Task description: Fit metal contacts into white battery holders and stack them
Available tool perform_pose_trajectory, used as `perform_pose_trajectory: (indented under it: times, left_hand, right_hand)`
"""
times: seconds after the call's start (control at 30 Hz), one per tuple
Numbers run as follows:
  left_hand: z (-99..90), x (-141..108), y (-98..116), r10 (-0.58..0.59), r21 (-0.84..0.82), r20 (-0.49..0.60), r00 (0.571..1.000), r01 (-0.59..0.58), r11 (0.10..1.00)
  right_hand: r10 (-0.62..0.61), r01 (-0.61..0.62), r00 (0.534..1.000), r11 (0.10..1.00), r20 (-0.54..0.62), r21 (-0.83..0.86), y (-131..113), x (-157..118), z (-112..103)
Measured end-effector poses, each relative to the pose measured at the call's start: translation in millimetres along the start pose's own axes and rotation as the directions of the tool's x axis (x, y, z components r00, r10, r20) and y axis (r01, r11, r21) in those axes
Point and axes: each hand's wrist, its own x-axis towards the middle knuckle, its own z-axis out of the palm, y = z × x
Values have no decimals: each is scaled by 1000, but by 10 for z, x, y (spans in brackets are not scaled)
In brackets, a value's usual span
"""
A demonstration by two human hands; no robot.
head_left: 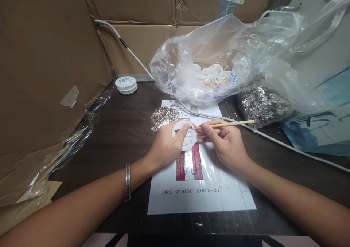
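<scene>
My left hand (170, 141) grips a round white plastic disc (188, 139) with slots in it, the thumb lying across its face. My right hand (225, 139) pinches a thin wooden stick (232, 124), whose left tip meets the disc's upper right part near my left thumb. Both hands are above a printed sheet (169, 203) with a red-and-white picture and the text DRS-206DC-E001-01. Just behind my left hand lies a pile of small shiny metal pieces (164, 117). What the stick's tip touches is too small to make out.
Two or so stacked white discs (125, 85) stand at the back left. A clear plastic bag (202, 54) with more white discs sits at the back. Right of it is a bag of metal pieces (264, 101). A white cable (287, 139) crosses the table; cardboard walls (49, 39) enclose it.
</scene>
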Motion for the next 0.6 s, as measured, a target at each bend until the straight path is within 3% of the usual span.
perform_pose_trajectory:
  times: [0.33,0.6]
  left_hand:
    - [1,1,12,-20,-12,-17,1000,19,1000]
    - [-6,18,-17,-39,-40,14,999,39,998]
  right_hand:
    - [18,-18,1000,998,10,54,-8,4,2]
    - [-12,12,1000,1000,-5,-11,-10,21,20]
